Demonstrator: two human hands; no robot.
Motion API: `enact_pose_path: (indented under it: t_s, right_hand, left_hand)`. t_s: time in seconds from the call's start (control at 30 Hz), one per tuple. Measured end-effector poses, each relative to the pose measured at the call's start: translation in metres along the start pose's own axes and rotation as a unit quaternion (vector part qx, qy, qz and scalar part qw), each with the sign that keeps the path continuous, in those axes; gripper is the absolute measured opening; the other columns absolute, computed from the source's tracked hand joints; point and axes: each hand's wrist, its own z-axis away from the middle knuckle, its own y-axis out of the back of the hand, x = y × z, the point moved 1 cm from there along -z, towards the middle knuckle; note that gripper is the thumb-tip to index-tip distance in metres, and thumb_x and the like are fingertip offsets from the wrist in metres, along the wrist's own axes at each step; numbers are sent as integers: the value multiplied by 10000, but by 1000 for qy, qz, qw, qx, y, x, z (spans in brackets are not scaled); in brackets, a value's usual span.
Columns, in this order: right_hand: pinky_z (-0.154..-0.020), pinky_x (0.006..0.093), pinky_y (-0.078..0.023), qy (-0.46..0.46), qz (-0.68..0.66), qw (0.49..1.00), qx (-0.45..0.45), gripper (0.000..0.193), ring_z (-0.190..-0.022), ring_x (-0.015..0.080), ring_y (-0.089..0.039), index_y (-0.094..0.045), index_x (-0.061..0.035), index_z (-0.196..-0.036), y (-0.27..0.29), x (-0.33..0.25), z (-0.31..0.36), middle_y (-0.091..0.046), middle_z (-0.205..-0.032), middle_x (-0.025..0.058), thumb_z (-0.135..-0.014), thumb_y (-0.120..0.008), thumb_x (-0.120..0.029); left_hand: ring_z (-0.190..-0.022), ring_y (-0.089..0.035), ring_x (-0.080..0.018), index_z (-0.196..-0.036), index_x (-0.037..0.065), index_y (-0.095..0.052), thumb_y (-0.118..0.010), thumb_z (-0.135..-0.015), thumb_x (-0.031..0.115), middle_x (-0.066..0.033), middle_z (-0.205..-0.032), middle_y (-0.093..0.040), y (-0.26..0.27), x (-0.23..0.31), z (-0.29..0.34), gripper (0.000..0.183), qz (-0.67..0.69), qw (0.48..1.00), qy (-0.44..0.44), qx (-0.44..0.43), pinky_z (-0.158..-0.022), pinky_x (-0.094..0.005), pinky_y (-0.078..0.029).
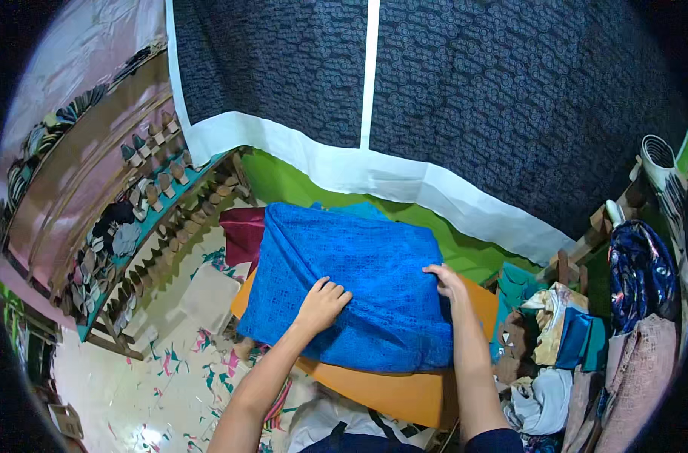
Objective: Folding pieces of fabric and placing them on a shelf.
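Observation:
A large piece of blue patterned fabric (374, 257) lies folded and layered over an orange table (381, 389). My left hand (325, 306) is closed on the cloth near its middle, with a diagonal crease running up and left from it. At the right edge of the fabric, my right hand (447, 281) has its bent fingers gripping the border. Part of its grip is hidden by the hand itself. Dark red cloth (243, 230) sticks out beyond the blue fabric's left side, and a bit of teal cloth (363, 211) shows behind it.
To the left stands a wooden rack (159, 211) carrying rows of shoe forms. Cloth scraps (166, 362) litter the pale floor. Piled fabrics (559, 332) crowd the right side, near rolled material (657, 155). A dark patterned curtain (495, 98) with a white border hangs behind the table.

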Motion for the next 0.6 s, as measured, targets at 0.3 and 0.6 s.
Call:
enact_pose_path:
  t_s: [0.3, 0.6]
  right_hand:
    - [-910, 357, -396, 241, 208, 938, -139, 637, -996, 203, -534, -519, -13, -1143, -18, -12, 168, -580, -1089, 91, -570, -786, -91]
    - [-950, 336, -365, 47, 195, 980, -9, 334, -1116, 180, -461, -531, 7, -1134, -33, 148, 312, -482, -1242, 42, -814, -570, -80]
  left_hand:
    - [-817, -529, -175, -856, 131, -540, -506, -728, 138, -23, -780, -519, 44, 41, 42, 133, -54, 989, -50, 126, -845, -364, -394]
    - [-790, -510, -121, -768, 239, -515, -529, -697, 230, 61, -824, -513, 40, 76, 182, 73, -96, 958, -133, 233, -773, -340, -361]
